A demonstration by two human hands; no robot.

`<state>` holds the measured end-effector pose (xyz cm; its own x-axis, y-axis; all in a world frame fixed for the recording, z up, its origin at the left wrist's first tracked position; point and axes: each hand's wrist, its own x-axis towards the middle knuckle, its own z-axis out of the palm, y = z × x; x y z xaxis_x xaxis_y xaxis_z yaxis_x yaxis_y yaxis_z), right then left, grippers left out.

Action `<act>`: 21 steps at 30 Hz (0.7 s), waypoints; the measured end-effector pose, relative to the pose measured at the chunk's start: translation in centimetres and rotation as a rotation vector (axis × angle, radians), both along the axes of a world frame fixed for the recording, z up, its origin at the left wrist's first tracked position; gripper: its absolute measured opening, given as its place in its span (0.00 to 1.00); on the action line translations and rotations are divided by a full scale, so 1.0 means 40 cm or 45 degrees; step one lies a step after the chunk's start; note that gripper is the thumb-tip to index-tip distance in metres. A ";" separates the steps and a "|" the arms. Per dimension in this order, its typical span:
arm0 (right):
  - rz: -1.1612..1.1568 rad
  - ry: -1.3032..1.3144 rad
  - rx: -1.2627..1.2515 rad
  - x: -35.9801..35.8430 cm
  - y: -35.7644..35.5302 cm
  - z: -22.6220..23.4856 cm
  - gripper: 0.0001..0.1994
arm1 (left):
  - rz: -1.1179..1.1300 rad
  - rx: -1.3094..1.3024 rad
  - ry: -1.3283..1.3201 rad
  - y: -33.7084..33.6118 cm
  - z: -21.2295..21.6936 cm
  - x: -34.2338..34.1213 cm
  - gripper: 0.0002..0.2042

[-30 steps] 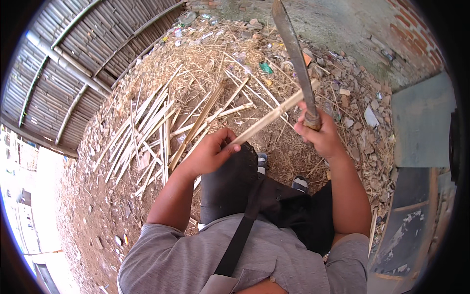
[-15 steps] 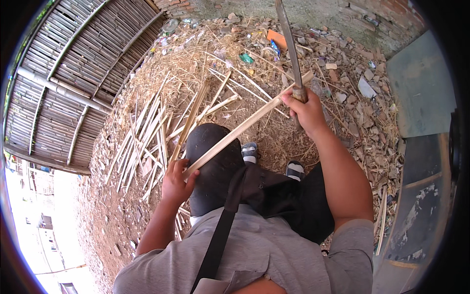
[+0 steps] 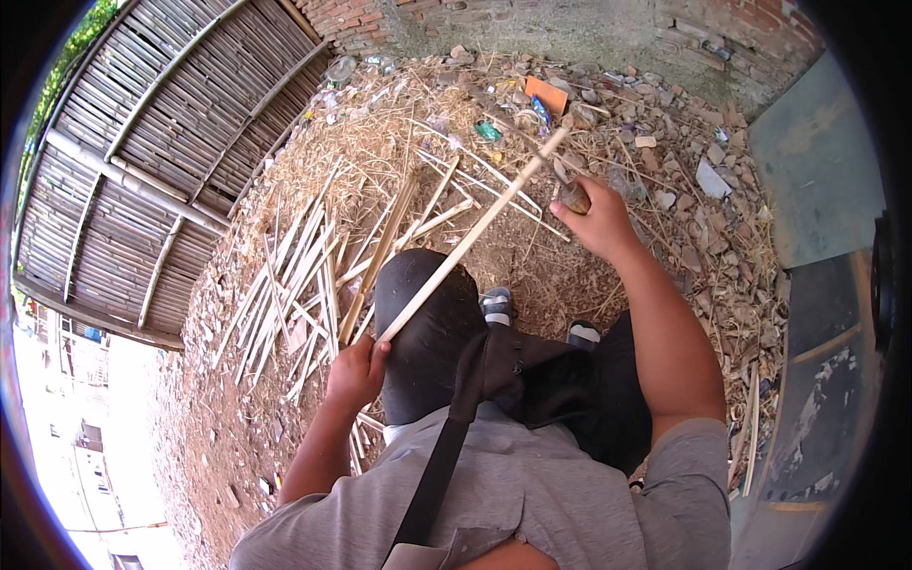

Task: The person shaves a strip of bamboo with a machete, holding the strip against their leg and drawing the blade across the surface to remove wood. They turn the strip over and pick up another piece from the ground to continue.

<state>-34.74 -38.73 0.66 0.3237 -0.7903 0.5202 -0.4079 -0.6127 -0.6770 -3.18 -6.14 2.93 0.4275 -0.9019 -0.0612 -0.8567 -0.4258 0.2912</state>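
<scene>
My left hand (image 3: 358,370) is closed around the near end of a pale split bamboo strip (image 3: 465,245), beside my left knee. The strip slants up to the right across my dark trouser leg (image 3: 423,313). In my right hand (image 3: 602,224) is a machete, gripped by its brown wooden handle (image 3: 576,198). Its blade points away and to the left, smeared by motion, and meets or crosses the strip near its far end. Whether the edge touches the wood I cannot tell. Left of my knee lies a loose pile of pale bamboo strips (image 3: 285,285).
Dry straw and shavings (image 3: 370,142) cover the ground ahead. Rubble (image 3: 703,223) lies to the right, beside grey panels (image 3: 822,171). A brick wall (image 3: 589,43) closes the far side, and a bamboo-slat screen (image 3: 142,142) stands at left. An orange piece (image 3: 546,95) lies near the wall.
The machete has swung from pointing nearly straight away to pointing left, across the strip. The strip now slants more steeply, and my right hand's fingers have come off it.
</scene>
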 end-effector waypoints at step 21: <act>0.284 -0.396 0.926 0.058 -0.032 -0.051 0.16 | -0.077 0.015 -0.079 -0.040 0.021 0.004 0.20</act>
<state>-32.41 -40.02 -1.38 0.4385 -0.8987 -0.0050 -0.0563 -0.0219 -0.9982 -3.03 -7.75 3.77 0.3758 -0.9255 -0.0473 -0.8971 -0.3761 0.2318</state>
